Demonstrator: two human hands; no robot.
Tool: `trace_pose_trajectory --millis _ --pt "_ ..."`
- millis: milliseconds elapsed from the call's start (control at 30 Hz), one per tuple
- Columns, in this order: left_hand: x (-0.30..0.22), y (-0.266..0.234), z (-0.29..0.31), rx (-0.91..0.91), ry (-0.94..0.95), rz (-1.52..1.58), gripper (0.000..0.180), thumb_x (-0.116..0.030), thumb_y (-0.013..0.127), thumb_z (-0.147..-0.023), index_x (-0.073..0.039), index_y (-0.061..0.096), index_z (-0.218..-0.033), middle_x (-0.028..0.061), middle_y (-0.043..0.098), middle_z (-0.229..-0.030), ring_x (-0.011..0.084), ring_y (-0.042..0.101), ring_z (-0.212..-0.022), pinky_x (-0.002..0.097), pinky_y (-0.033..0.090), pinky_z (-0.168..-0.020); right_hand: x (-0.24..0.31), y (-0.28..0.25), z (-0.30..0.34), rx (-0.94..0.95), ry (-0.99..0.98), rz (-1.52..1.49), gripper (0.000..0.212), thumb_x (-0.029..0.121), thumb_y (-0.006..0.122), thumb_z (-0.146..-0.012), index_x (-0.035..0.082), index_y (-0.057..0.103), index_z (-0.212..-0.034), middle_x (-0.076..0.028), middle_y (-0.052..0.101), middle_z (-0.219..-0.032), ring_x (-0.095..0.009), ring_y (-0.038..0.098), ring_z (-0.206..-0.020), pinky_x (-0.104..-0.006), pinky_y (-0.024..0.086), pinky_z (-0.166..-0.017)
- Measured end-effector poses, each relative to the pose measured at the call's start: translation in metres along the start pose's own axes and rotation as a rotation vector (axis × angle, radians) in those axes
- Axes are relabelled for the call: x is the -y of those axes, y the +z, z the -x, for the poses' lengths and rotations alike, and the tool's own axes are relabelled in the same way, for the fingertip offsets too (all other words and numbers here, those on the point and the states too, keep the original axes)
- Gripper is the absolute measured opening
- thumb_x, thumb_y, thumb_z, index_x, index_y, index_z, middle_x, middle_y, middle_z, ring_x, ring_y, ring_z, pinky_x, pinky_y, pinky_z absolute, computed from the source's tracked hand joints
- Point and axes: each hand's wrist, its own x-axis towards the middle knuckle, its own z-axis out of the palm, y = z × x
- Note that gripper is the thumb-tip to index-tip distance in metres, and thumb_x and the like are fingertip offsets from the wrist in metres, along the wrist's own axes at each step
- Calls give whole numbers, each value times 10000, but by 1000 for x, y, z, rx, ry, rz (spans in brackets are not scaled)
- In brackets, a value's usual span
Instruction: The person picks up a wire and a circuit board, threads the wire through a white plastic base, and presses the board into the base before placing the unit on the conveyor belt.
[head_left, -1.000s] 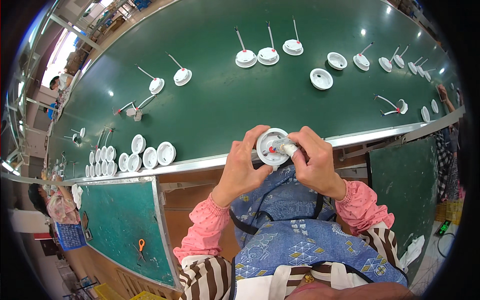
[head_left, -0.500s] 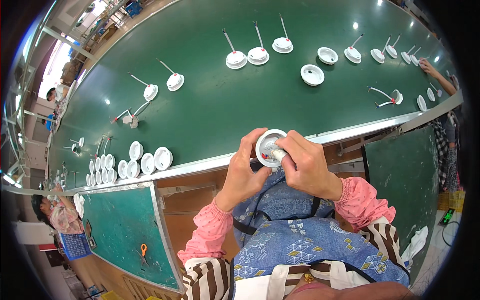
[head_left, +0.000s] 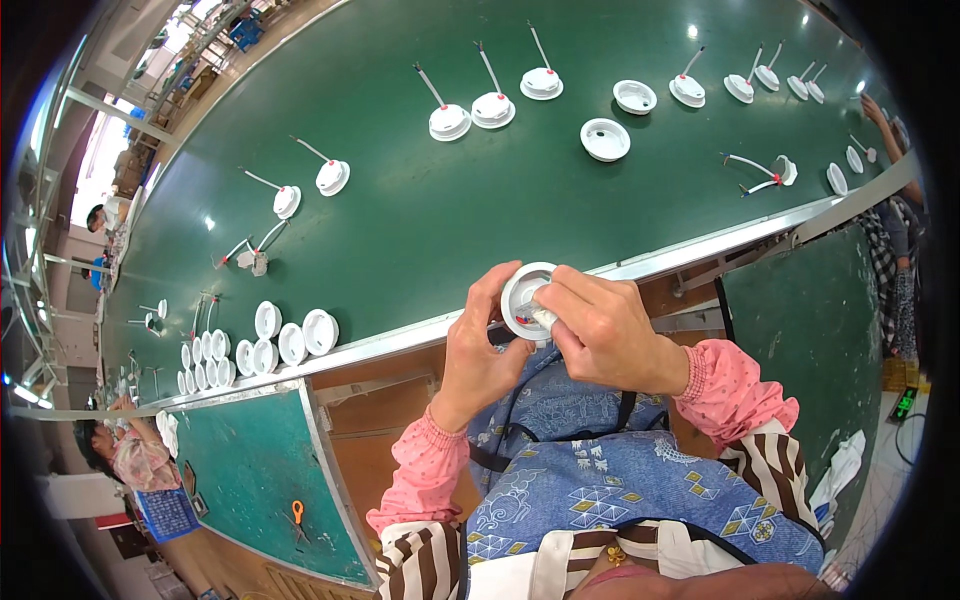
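— What fills the upper part of the view?

— A long green work surface (head_left: 420, 210) with a metal edge rail (head_left: 700, 245), curving away both ways.

— And lower down?

— A smaller teal side table (head_left: 255, 470) at lower left and a dark green panel (head_left: 800, 330) at right, with brown flooring between them.

— Light?

— Bright daylight at upper left by metal racking (head_left: 200, 40); small lamp glints on the green top.
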Motion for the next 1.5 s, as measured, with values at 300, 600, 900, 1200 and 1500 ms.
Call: trace_pose_trajectory --millis 300,600,900,1200,1500 --pt "17 4 1 -88 -147 39 622 35 793 -736 1 523 -1295 124 707 -1019 185 687 -965 307 542 -879 -7 -5 2 -52 -63 -58 301 -48 679 -663 2 604 -950 -137 593 -919 -331 648 -781 -417 526 -627" --pt "12 -2 12 29 -197 44 162 29 637 -882 -2 713 -1022 58 731 -825 120 667 -721 269 527 -661 -14 -1 12 -103 -36 -70 347 -78 653 -654 10 634 -989 -122 552 -805 -305 585 -616 -389 464 -537" --pt "-1 -5 24 60 -103 8 162 47 589 -890 -7 704 -990 82 700 -769 138 647 -651 290 501 -595 -2 -15 -1 129 -102 -93 720 69 795 -638 81 584 -1326 -157 553 -1140 -380 541 -1088 -454 478 -927" --pt "-13 -23 36 176 -187 173 156 53 570 -894 -1 684 -986 78 655 -726 125 612 -637 285 478 -593 -7 5 3 320 51 -491 481 30 778 -635 41 646 -1097 -120 581 -1075 -300 615 -998 -377 503 -886" --pt "-10 -30 41 274 -358 431 163 29 553 -947 9 708 -993 15 628 -747 65 546 -664 242 445 -590 -9 4 1 386 91 -636 441 11 773 -620 33 682 -1051 -104 629 -1052 -245 626 -994 -351 491 -899"
